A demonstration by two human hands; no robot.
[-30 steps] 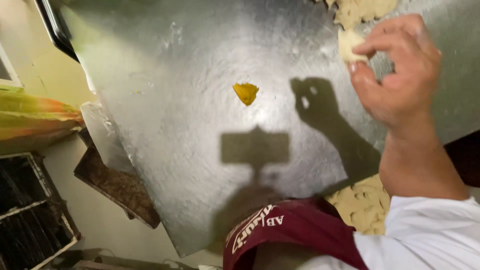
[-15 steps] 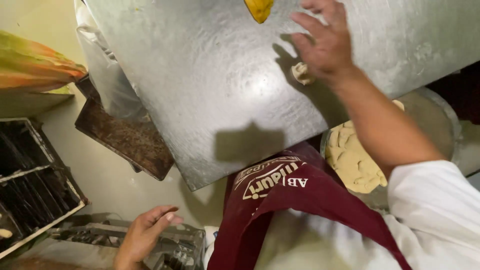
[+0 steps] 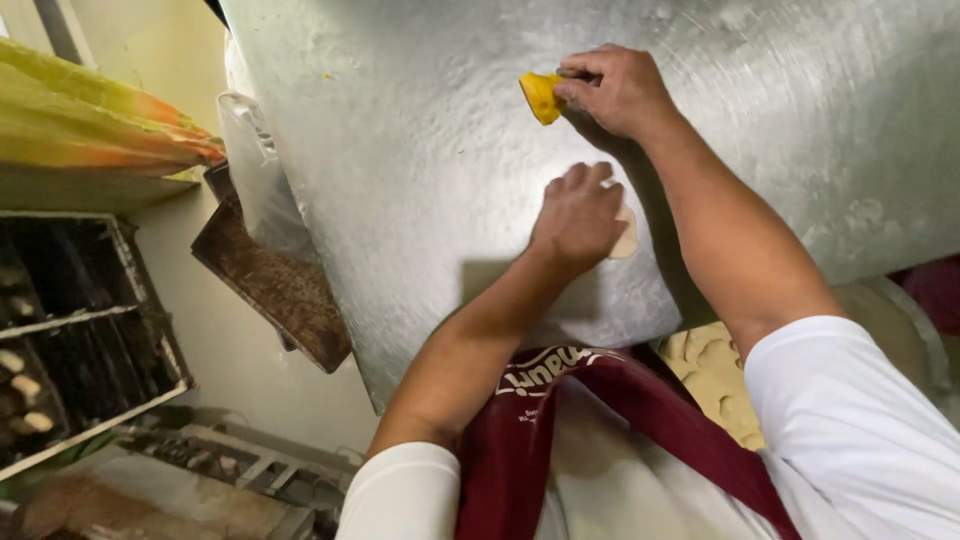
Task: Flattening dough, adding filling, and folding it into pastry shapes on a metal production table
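Observation:
My right hand [image 3: 612, 92] grips a small yellow scraper [image 3: 541, 97] and holds it against the steel table [image 3: 400, 150]. My left hand [image 3: 578, 215] lies flat, palm down, on a pale piece of dough [image 3: 626, 238] just below the right hand; only the dough's right edge shows past the fingers. A larger slab of pale dough [image 3: 712, 378] sits in a round metal basin by my right side, partly behind my maroon apron [image 3: 560, 420].
A dark rusty tray [image 3: 275, 285] and a clear plastic bag [image 3: 255, 180] hang off the table's left edge. A black rack [image 3: 70, 330] with shelves stands at the left. A yellow-orange cloth [image 3: 90, 120] lies at the upper left.
My left hand has come up from below the table onto the dough. My right hand let go of the dough and took hold of the yellow scraper.

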